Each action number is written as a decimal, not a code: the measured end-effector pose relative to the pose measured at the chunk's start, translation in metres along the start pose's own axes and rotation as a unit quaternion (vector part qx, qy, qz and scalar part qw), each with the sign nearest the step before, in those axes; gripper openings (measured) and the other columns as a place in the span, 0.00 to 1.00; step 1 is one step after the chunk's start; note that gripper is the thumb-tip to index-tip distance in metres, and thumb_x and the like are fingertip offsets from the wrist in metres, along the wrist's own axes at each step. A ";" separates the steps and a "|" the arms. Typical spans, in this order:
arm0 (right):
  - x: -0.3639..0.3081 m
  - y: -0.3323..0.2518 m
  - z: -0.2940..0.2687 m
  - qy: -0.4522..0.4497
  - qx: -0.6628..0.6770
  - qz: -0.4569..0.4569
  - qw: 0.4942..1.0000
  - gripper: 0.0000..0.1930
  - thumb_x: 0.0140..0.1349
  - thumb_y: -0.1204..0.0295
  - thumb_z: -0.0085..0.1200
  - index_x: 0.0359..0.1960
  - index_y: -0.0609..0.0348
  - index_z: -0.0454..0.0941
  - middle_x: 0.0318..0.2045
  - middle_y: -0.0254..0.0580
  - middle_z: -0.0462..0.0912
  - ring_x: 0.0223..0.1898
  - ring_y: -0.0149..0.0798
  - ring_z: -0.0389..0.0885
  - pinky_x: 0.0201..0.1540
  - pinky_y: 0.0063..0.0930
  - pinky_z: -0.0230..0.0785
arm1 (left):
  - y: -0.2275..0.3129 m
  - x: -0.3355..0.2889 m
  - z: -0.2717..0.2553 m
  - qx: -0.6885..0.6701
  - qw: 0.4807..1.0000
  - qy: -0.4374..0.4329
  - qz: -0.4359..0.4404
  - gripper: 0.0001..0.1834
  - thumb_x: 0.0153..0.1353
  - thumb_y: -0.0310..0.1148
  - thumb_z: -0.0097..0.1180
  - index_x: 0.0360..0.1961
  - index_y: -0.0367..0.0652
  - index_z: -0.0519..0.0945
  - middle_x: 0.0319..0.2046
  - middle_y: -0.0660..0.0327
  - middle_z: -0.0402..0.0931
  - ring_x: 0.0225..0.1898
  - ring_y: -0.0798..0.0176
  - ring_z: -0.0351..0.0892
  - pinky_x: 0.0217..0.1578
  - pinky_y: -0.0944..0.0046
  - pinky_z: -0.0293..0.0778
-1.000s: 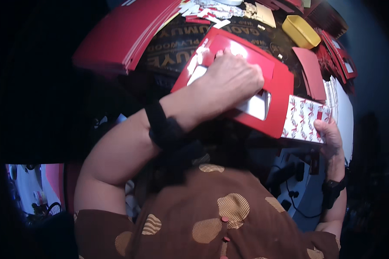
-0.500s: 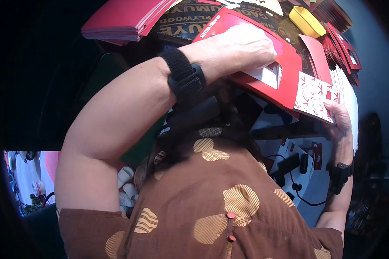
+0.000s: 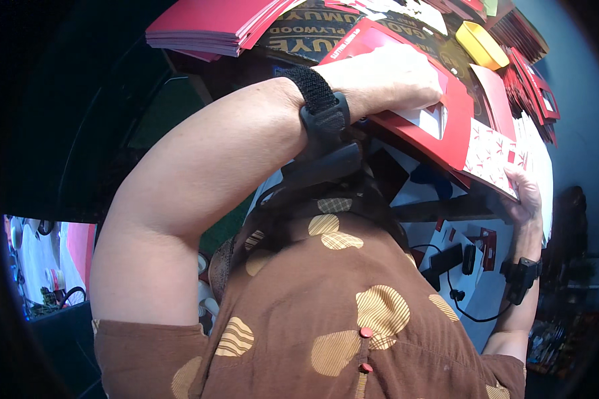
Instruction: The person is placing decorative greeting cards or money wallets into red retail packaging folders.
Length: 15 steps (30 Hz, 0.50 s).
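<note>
My left hand (image 3: 400,78) is closed, knuckles up, over a flat red card folder (image 3: 454,143) with a cut-out window. Its fingertips are curled out of sight, so anything in them is hidden. White and grey show through the window (image 3: 427,124) beside that hand. At the folder's right end lies a white panel with a red leaf-like print (image 3: 487,154). My right hand (image 3: 526,189) grips this end, thumb on top and fingers underneath.
A thick stack of red cards (image 3: 213,23) lies at the far left of the table. Towards the far right are a yellow tray (image 3: 480,45), a bundle of red folders (image 3: 529,83) and a pale paper stack (image 3: 538,159). A black cable (image 3: 476,318) hangs below my right hand.
The whole view has shifted slightly. My left wrist has moved a little to the right over the folder. My right hand keeps its grip on the printed end.
</note>
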State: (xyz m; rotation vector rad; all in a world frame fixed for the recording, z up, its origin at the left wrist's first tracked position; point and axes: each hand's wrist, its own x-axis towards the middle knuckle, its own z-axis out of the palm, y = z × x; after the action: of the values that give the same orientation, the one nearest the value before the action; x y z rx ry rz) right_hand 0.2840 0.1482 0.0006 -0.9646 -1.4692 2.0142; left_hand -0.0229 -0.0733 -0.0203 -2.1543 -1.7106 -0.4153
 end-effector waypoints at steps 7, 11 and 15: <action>0.006 0.001 -0.009 0.002 -0.008 -0.020 1.000 0.27 0.62 0.87 0.51 0.63 0.76 0.59 0.53 0.64 0.78 0.48 0.52 0.87 0.47 0.42 0.87 | 0.004 -0.010 -0.004 -0.092 0.990 0.107 0.017 0.11 0.64 0.25 0.55 0.47 0.41 0.81 0.46 0.48 0.81 0.51 0.52 0.82 0.52 0.61 0.77; 0.007 -0.002 -0.010 -0.009 -0.028 -0.010 1.000 0.27 0.61 0.87 0.52 0.62 0.76 0.60 0.52 0.63 0.79 0.49 0.51 0.86 0.49 0.43 0.85 | 0.014 0.011 -0.016 -0.018 0.995 -0.057 -0.074 0.11 0.64 0.25 0.55 0.46 0.42 0.84 0.45 0.48 0.82 0.50 0.52 0.83 0.51 0.61 0.78; 0.007 -0.006 -0.009 -0.005 -0.041 -0.001 0.999 0.25 0.61 0.87 0.53 0.61 0.76 0.62 0.51 0.60 0.80 0.48 0.49 0.86 0.50 0.42 0.84 | 0.010 0.003 0.001 -0.047 0.997 0.011 -0.054 0.11 0.64 0.25 0.55 0.44 0.41 0.86 0.42 0.48 0.84 0.48 0.52 0.85 0.49 0.62 0.79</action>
State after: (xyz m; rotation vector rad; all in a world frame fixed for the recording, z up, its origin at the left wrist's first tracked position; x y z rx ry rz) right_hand 0.2860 0.1610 0.0026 -0.9868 -1.5675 1.9728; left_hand -0.0121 -0.0726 -0.0207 -2.1203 -1.8349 -0.5568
